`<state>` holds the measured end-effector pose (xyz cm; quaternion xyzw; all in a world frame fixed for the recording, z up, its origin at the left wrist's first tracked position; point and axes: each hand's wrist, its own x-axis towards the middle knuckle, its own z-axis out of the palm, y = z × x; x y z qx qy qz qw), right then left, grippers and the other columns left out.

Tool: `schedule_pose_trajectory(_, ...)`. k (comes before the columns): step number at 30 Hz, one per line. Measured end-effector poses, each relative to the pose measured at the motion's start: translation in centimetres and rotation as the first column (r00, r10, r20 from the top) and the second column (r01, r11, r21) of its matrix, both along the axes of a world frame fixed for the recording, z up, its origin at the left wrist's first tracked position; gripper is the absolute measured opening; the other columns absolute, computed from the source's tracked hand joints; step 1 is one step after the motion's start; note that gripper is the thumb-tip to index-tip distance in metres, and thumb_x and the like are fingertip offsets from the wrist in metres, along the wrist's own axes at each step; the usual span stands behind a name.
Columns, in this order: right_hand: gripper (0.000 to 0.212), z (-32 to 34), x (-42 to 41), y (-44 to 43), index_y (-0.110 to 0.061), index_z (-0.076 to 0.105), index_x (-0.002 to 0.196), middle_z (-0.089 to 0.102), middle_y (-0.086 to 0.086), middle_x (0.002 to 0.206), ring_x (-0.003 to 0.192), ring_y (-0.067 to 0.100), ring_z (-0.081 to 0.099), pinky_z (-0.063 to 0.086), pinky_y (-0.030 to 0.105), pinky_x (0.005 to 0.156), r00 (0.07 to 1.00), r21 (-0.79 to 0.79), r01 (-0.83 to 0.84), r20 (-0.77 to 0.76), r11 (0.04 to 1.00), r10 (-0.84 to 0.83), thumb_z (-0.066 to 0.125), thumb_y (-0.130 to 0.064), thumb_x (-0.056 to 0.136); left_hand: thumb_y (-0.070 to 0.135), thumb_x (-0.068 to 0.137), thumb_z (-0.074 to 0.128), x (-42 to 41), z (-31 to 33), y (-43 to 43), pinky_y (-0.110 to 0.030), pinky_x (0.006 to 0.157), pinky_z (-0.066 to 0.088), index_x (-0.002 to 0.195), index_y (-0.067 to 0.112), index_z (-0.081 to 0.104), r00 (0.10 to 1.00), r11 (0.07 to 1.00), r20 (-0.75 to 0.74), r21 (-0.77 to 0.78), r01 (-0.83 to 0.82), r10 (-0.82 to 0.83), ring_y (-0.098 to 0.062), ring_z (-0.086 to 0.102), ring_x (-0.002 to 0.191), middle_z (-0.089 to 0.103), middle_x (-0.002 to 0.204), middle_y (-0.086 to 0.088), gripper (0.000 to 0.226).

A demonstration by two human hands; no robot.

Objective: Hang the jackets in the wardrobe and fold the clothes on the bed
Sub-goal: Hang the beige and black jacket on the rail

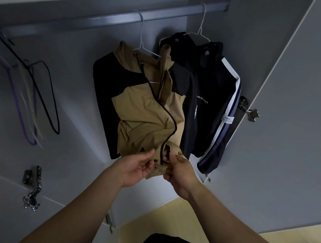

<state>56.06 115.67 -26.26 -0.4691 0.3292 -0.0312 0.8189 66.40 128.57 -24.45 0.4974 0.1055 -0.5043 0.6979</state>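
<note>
So both hands are down at the bottom hem of the tan and black jacket (147,109). The left hand (137,167) has its fingers curled under the left side of the front opening with the thumb on top. The right hand (182,172) pinches the other side between thumb and forefinger, right at the foot of the black zip (167,114), just beside a brass snap (180,153). Neither hand is spread; both are closed on cloth, nearly touching each other. My read is that this is the tidy-up bit of the hanging step: the jacket is on its white hanger (142,43), hooked around the middle of the rail (106,18), and the person is lining up the two front edges to zip or snap them. The fabric above is bunched and twisted, so the next move probably needs the two zip ends brought dead level and the hem kept taut, or the slider won't seat. I can't tell if the zip pin is in yet, since the fingers hide it. Towards the right end of the rail hangs a navy jacket (209,105) with a white stripe, touching the tan one, next to the open door (288,110). A few bare hangers (44,95) dangle at the left end. The bed and the clothes to fold aren't in view, so that half looks like it's left to do.
</note>
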Motion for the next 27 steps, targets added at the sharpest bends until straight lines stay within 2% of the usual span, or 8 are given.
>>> schedule_pose_trajectory(5,0.028,-0.6,0.1,0.2,-0.008,0.063,0.102,0.067,-0.002,0.074,0.046,0.004,0.052,0.040,0.026,0.055,1.000,0.056,0.018,-0.006,0.998,-0.017,0.041,-0.023,0.110,0.004,0.080,0.073,0.0,-0.5,-0.4,-0.017,0.063,0.055,0.112,-0.001,0.070,1.000,1.000,0.012,0.023,0.021,-0.021,-0.011,0.057,0.079,0.068,0.098,-0.010,0.033)
schedule_pose_trajectory(9,0.024,-0.1,-0.6,0.5,-0.009,0.061,0.100,0.058,-0.012,0.054,0.042,0.001,0.049,0.038,0.025,0.056,1.000,0.086,-0.003,0.008,0.996,0.002,0.041,-0.018,0.110,0.012,0.095,0.068,0.0,-0.7,-1.2,-0.023,0.076,0.060,0.116,0.000,0.070,0.989,0.998,0.134,-0.003,-0.061,0.061,-0.015,0.067,0.084,0.074,0.105,-0.013,0.025)
schedule_pose_trajectory(13,0.021,0.3,-0.8,1.0,-0.012,0.058,0.095,0.053,-0.014,0.049,0.040,0.000,0.046,0.036,0.025,0.056,1.000,0.072,-0.011,0.003,0.997,0.010,0.043,-0.016,0.109,0.001,0.091,0.070,-0.2,-0.9,-1.8,-0.029,0.086,0.061,0.112,-0.007,0.070,0.962,0.995,0.259,0.008,-0.097,0.092,-0.018,0.073,0.087,0.073,0.104,-0.018,0.023)
schedule_pose_trajectory(17,0.021,0.4,-0.8,1.6,-0.013,0.056,0.091,0.052,-0.014,0.048,0.040,0.001,0.045,0.036,0.025,0.056,1.000,0.037,0.005,-0.009,0.999,-0.005,0.044,-0.014,0.109,-0.004,0.088,0.072,-0.6,-0.6,-2.3,-0.023,0.070,0.061,0.090,-0.001,0.072,0.956,0.991,0.277,0.055,-0.119,0.099,-0.016,0.072,0.075,0.074,0.084,-0.012,0.004)
schedule_pose_trajectory(19,0.019,0.2,-0.7,1.7,-0.011,0.057,0.095,0.051,-0.014,0.048,0.040,0.001,0.044,0.036,0.026,0.055,1.000,0.022,0.015,-0.015,1.000,-0.015,0.045,-0.015,0.108,0.001,0.087,0.075,-0.7,-0.6,-2.5,-0.021,0.063,0.057,0.088,0.003,0.072,0.944,0.982,0.306,0.100,-0.162,0.125,-0.014,0.066,0.069,0.071,0.077,-0.007,0.004)
schedule_pose_trajectory(24,0.020,-0.1,-0.5,1.8,-0.013,0.058,0.092,0.051,-0.014,0.048,0.040,0.003,0.043,0.037,0.026,0.053,0.998,0.003,0.031,-0.046,1.000,-0.031,0.047,-0.016,0.108,0.008,0.086,0.077,-1.0,-1.0,-2.8,-0.022,0.061,0.054,0.084,0.008,0.073,0.934,0.975,0.325,0.108,-0.194,0.150,-0.011,0.061,0.064,0.068,0.073,-0.003,0.005)
schedule_pose_trajectory(27,0.020,0.2,-0.6,2.1,-0.012,0.058,0.092,0.052,-0.013,0.048,0.039,0.003,0.043,0.036,0.026,0.052,0.998,0.006,0.034,-0.050,0.999,-0.034,0.046,-0.015,0.108,0.009,0.084,0.080,-1.6,-1.4,-3.3,-0.023,0.051,0.053,0.079,0.009,0.071,0.924,0.962,0.339,0.142,-0.234,0.175,-0.008,0.060,0.049,0.063,0.065,-0.002,0.010)
